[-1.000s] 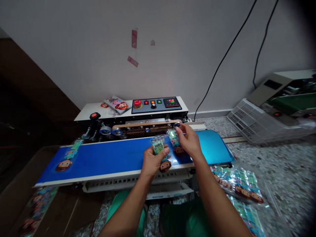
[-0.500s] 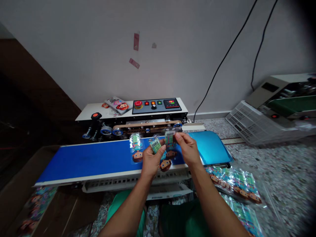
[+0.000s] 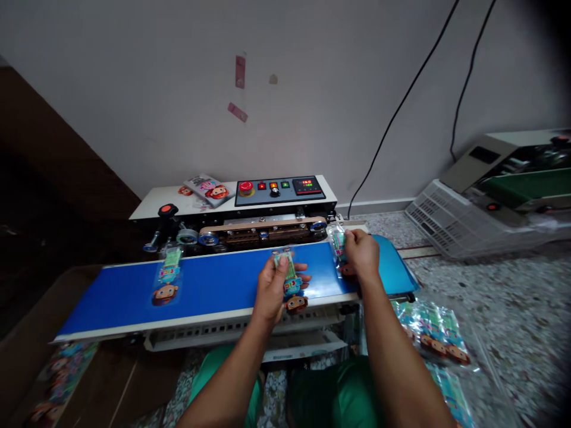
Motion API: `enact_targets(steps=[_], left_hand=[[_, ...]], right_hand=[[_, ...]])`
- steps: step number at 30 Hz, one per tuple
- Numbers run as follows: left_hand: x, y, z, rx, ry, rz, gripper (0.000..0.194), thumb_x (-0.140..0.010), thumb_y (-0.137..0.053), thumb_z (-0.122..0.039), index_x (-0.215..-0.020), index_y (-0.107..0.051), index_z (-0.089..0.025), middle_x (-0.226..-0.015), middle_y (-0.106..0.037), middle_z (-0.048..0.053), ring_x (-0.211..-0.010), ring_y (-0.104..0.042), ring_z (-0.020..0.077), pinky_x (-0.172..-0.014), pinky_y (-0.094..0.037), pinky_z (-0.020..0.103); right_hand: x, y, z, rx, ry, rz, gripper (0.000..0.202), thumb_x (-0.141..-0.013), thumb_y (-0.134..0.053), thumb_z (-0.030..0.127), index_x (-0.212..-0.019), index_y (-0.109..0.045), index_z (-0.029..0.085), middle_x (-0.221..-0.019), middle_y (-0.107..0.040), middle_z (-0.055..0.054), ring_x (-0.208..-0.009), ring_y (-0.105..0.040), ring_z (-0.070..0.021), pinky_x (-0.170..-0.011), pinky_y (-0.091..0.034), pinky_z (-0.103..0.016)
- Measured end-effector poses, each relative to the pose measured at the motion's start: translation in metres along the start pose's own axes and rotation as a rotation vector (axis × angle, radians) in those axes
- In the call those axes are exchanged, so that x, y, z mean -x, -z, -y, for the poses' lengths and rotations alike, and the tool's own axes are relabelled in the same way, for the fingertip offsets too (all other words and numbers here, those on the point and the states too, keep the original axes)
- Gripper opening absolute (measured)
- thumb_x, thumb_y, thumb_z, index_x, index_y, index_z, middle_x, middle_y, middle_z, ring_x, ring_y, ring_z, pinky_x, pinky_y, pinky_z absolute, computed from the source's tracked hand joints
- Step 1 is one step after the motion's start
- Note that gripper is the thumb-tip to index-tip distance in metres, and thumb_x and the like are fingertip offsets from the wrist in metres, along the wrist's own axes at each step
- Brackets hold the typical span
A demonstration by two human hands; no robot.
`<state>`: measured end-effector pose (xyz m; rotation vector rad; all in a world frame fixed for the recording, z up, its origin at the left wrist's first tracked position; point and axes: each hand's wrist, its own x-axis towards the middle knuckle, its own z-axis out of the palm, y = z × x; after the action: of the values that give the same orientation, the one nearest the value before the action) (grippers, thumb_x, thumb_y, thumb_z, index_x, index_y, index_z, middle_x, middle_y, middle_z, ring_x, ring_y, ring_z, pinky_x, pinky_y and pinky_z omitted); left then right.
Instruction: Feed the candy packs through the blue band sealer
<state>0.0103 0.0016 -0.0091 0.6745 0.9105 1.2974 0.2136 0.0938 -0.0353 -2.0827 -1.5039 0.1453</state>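
Note:
My left hand (image 3: 269, 291) holds a clear packet (image 3: 293, 286) over the middle of the blue conveyor belt (image 3: 214, 285); a green label and a brown-haired cartoon figure show through it. The thumb lies on top, the other fingers behind. My right hand (image 3: 364, 255) pinches a second clear packet (image 3: 338, 244) by its right edge, at the right end of the band sealer (image 3: 263, 226). That packet stands with its top close to the sealer's intake. A third packet (image 3: 166, 276) lies on the left part of the belt, its top edge by the sealer's rollers.
The sealer's control panel (image 3: 279, 190) has lit buttons and a red display. A printed pack (image 3: 209, 189) lies on its housing. Clear bags of packets (image 3: 439, 333) rest on the floor at right, near a white crate (image 3: 432, 220). At lower left stands a cardboard box (image 3: 138, 380).
My right hand has moved right, carrying a packet away from my left hand to the sealer's intake. The packet on the belt has travelled left. My left hand stays near the middle.

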Motion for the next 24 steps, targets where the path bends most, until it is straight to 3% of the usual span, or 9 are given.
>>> enact_targets(steps=[4, 7, 9, 11, 14, 17, 20, 24], left_hand=[[-0.002, 0.001, 0.001, -0.011, -0.007, 0.001, 0.037, -0.081, -0.057, -0.047, -0.100, -0.060, -0.016, -0.090, -0.071, 0.009, -0.073, -0.069, 0.0189, -0.064, -0.054, 0.029], [-0.003, 0.002, 0.002, -0.024, -0.037, -0.035, 0.036, -0.077, -0.062, -0.046, -0.093, -0.066, -0.014, -0.091, -0.072, 0.009, -0.078, -0.069, 0.0204, -0.069, -0.054, 0.030], [-0.005, 0.002, 0.002, -0.001, -0.061, -0.067, 0.034, -0.076, -0.063, -0.044, -0.093, -0.069, -0.015, -0.093, -0.072, 0.009, -0.083, -0.068, 0.0215, -0.074, -0.053, 0.031], [-0.006, 0.001, 0.002, 0.039, -0.107, -0.089, 0.032, -0.078, -0.062, -0.041, -0.096, -0.070, -0.016, -0.099, -0.072, 0.008, -0.091, -0.067, 0.0218, -0.082, -0.050, 0.032], [-0.007, 0.001, 0.001, 0.052, -0.195, -0.114, 0.030, -0.080, -0.061, -0.037, -0.100, -0.070, -0.017, -0.105, -0.070, 0.008, -0.104, -0.062, 0.0213, -0.093, -0.044, 0.031], [-0.007, 0.003, 0.001, 0.020, -0.230, -0.111, 0.034, -0.081, -0.059, -0.040, -0.105, -0.068, -0.017, -0.111, -0.068, 0.008, -0.110, -0.059, 0.0218, -0.097, -0.040, 0.031], [-0.005, 0.006, 0.000, -0.010, -0.255, -0.071, 0.042, -0.083, -0.055, -0.043, -0.118, -0.060, -0.020, -0.120, -0.064, 0.009, -0.114, -0.056, 0.0215, -0.096, -0.040, 0.032], [-0.004, 0.010, -0.004, -0.003, -0.216, -0.015, 0.047, -0.087, -0.046, -0.047, -0.123, -0.054, -0.019, -0.121, -0.062, 0.013, -0.103, -0.060, 0.0215, -0.085, -0.046, 0.034]], right_hand=[[0.007, -0.004, 0.027, 0.004, 0.088, 0.055, 0.037, -0.089, -0.039, 0.036, -0.095, -0.066, 0.011, -0.085, -0.068, -0.015, -0.078, -0.059, -0.0222, -0.064, -0.034, -0.029], [0.025, 0.004, 0.043, -0.264, 0.186, 0.005, 0.038, -0.089, -0.041, 0.043, -0.102, -0.062, 0.014, -0.096, -0.066, -0.012, -0.086, -0.058, -0.0214, -0.072, -0.040, -0.029], [0.043, 0.011, 0.051, -0.573, 0.233, 0.139, 0.038, -0.089, -0.040, 0.048, -0.097, -0.062, 0.018, -0.093, -0.067, -0.008, -0.083, -0.059, -0.0185, -0.072, -0.043, -0.028], [0.063, 0.014, 0.059, -0.831, 0.262, 0.373, 0.037, -0.088, -0.040, 0.050, -0.090, -0.061, 0.020, -0.086, -0.066, -0.004, -0.079, -0.060, -0.0164, -0.071, -0.046, -0.027], [0.088, 0.011, 0.069, -1.006, 0.228, 0.625, 0.032, -0.084, -0.048, 0.051, -0.085, -0.060, 0.021, -0.079, -0.063, 0.000, -0.070, -0.061, -0.0144, -0.063, -0.049, -0.025], [0.100, 0.007, 0.075, -1.085, 0.077, 0.720, 0.030, -0.080, -0.053, 0.052, -0.089, -0.058, 0.024, -0.070, -0.058, 0.004, -0.046, -0.055, -0.0111, -0.043, -0.047, -0.024], [0.090, 0.013, 0.067, -1.113, 0.018, 0.604, 0.031, -0.078, -0.055, 0.052, -0.090, -0.057, 0.024, -0.066, -0.056, 0.005, -0.041, -0.051, -0.0102, -0.037, -0.045, -0.024], [0.054, 0.026, 0.027, -0.943, -0.053, 0.275, 0.036, -0.078, -0.054, 0.054, -0.093, -0.058, 0.022, -0.068, -0.059, 0.003, -0.044, -0.051, -0.0118, -0.038, -0.042, -0.024]])
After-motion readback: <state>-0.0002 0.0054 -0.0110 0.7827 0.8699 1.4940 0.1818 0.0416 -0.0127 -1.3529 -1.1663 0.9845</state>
